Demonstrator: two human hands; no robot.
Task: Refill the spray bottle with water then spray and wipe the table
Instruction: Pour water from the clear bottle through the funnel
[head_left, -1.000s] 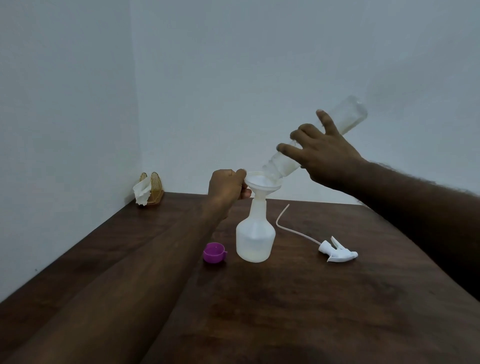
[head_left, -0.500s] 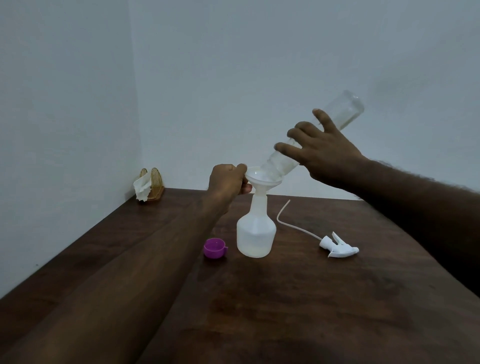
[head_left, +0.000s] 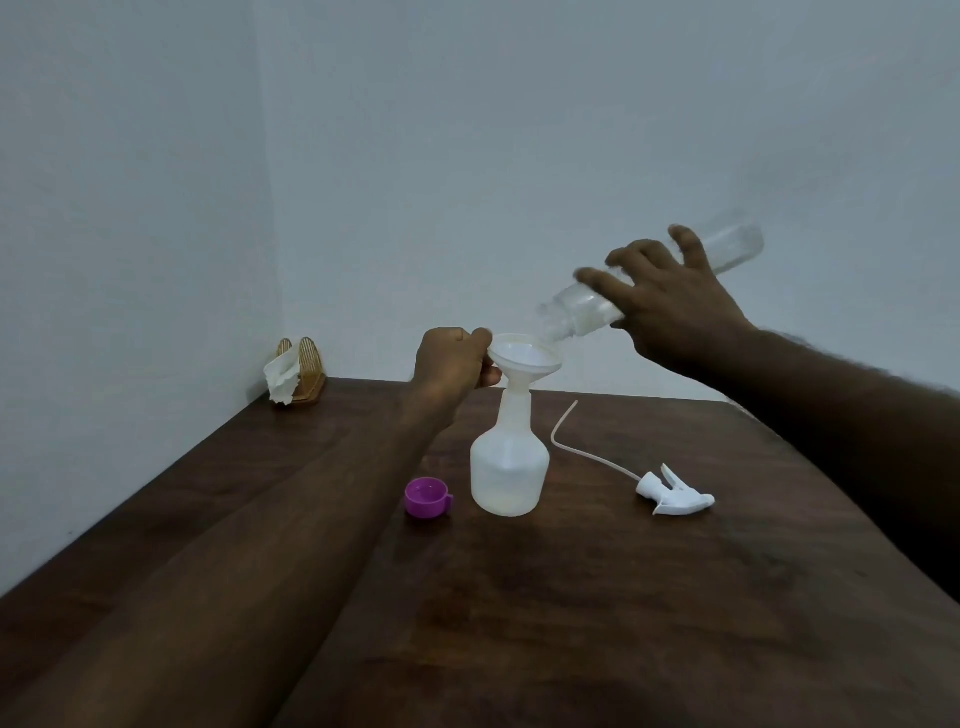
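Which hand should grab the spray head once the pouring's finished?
Probably the right hand. It holds the tilted water bottle on the same side as the spray head lying on the table. The left hand is steadying the funnel on the spray bottle.

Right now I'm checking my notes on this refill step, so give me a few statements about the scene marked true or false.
1. The left hand holds the funnel by its rim. True.
2. The trigger sprayer is screwed onto the spray bottle. False: it lies on the table, right of the bottle.
3. The right hand tilts a clear bottle, mouth down toward the funnel. True.
4. The purple cap sits on the clear bottle. False: it lies open side up on the table, left of the spray bottle.
5. The napkin holder is empty. False: it holds a white napkin.
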